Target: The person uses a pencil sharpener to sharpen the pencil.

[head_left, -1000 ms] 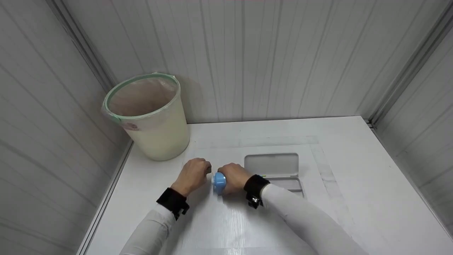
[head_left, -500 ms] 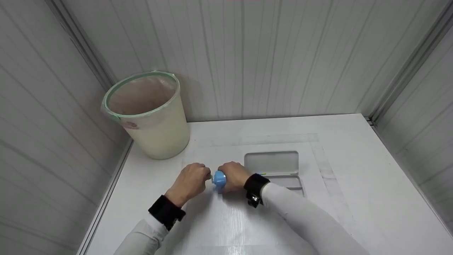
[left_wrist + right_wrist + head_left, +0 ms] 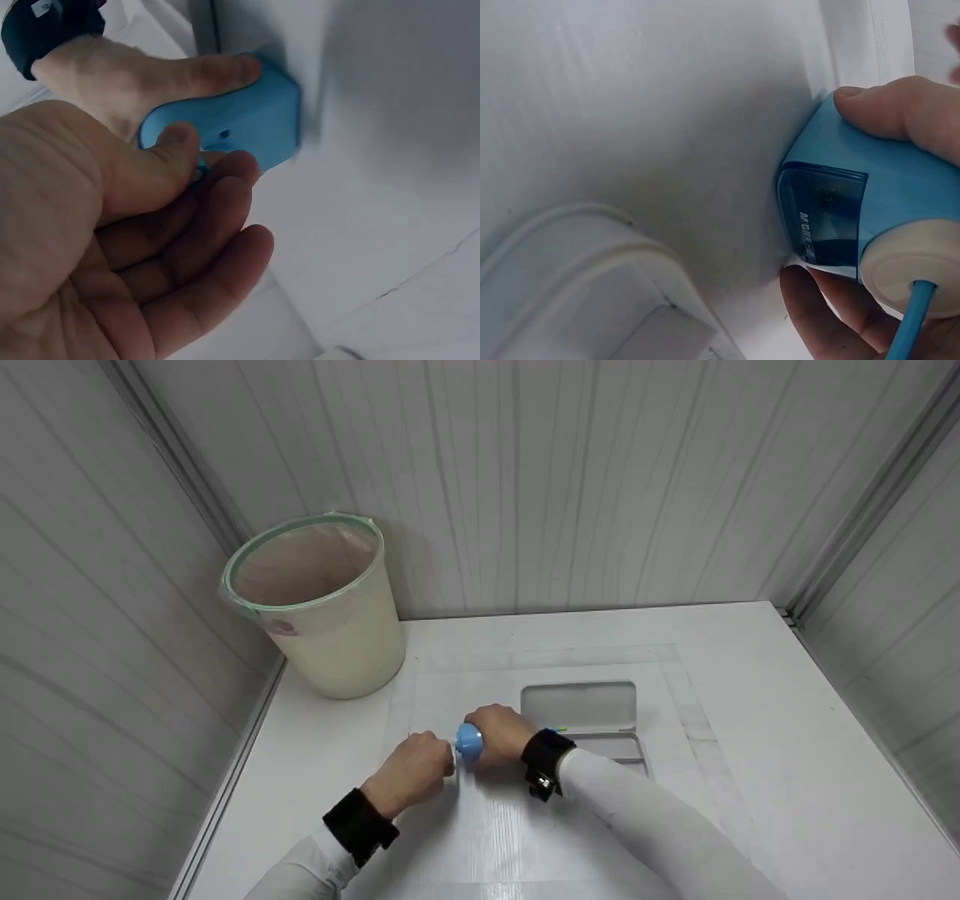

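Gripping the sharpener with right fingers, presumably for bracing; beside it, seemingly pinching its crank with left fingers.

A white table fills the lower part of the head view, set in a corner-like space enclosed on three sides by pale grey panelled walls. The back wall has uneven, darker vertical streaks, like wood grain; the left wall and right wall carry similar streaks, slanting in this view. Grey trim strips run down both corners. At the table's far left stands a cream bin with a green rim and a thin, see-through liner folded over its edge. Translucent tape outlines a large rectangle on the tabletop, scuffed along its right side. The light is cool and soft, leaving blurred shadows and a streaky shine near the table's front.
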Action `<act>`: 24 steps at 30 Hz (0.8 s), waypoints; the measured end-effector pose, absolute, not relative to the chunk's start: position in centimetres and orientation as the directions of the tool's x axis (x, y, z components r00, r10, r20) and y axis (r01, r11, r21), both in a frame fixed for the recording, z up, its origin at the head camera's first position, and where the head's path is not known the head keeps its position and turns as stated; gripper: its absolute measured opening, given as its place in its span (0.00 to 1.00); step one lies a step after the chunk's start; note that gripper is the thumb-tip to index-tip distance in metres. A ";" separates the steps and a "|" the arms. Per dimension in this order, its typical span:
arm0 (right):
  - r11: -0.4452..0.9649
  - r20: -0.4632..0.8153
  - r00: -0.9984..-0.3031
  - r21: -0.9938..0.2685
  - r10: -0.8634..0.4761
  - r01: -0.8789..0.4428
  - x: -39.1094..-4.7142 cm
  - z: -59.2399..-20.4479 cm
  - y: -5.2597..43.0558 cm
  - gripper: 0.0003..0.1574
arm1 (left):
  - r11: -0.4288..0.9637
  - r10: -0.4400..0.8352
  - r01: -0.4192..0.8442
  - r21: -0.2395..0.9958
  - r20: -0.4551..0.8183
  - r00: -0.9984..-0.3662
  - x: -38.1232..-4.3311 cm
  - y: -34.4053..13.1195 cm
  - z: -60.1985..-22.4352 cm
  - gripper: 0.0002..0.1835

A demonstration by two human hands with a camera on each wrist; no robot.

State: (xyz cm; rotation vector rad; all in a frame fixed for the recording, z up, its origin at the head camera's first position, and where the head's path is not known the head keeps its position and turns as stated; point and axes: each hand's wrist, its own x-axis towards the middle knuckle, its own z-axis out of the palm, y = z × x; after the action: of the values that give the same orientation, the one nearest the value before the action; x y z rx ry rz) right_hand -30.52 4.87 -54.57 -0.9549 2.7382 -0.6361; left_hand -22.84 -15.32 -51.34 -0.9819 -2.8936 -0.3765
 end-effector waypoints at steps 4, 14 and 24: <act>0.696 0.002 -0.771 -0.429 -0.637 -0.576 -30.5 -54.7 5.0 0.26 | 0.758 0.584 0.597 0.261 0.135 -0.800 -23.2 -15.6 -52.7 0.19; 0.686 0.005 -0.768 -0.445 -0.641 -0.575 -30.8 -55.2 4.8 0.25 | 0.698 0.587 0.560 0.446 0.091 -0.804 -26.1 -16.3 -54.9 0.08; 0.689 -0.009 -0.774 -0.462 -0.634 -0.559 -30.4 -54.3 5.2 0.23 | 0.753 0.547 0.521 0.402 0.059 -0.835 -29.2 -16.2 -55.5 0.10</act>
State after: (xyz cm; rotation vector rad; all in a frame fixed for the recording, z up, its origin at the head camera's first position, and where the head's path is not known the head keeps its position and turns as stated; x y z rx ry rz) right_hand -30.35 5.20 -54.32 -0.9722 2.7304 -0.6644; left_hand -29.21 -16.17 -55.47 -0.9146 -2.9991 -0.6577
